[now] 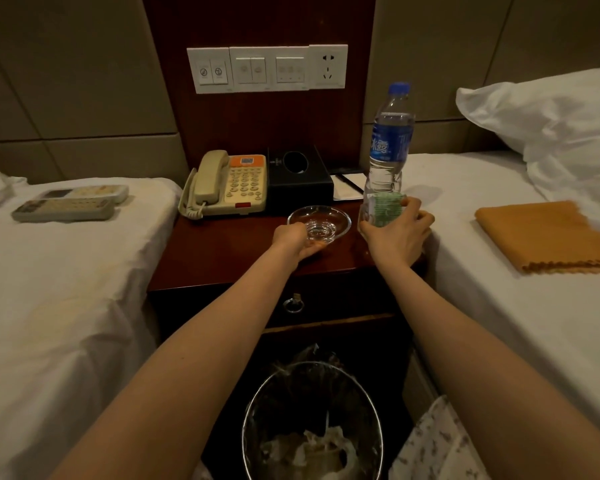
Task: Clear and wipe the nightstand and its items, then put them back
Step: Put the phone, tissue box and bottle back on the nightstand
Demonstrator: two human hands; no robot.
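Waste bin (313,364) below nightstand (229,251). Left hand (293,242) fingers clamp glass dish (321,221), right hand (397,237) fingers wrap water bottle (390,143), both at nightstand front. Clearing partial: remotes (70,202) on bed (66,271); telephone (229,183), tissue box (298,178) not yet removed. Wiping pending.

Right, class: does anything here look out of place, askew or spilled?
Nothing looks spilled or damaged. Two remote controls lie on the left bed, not the nightstand, and a folded orange cloth lies on the right bed. The left hand holds the glass dish; the right hand grips a green-labelled bottle.
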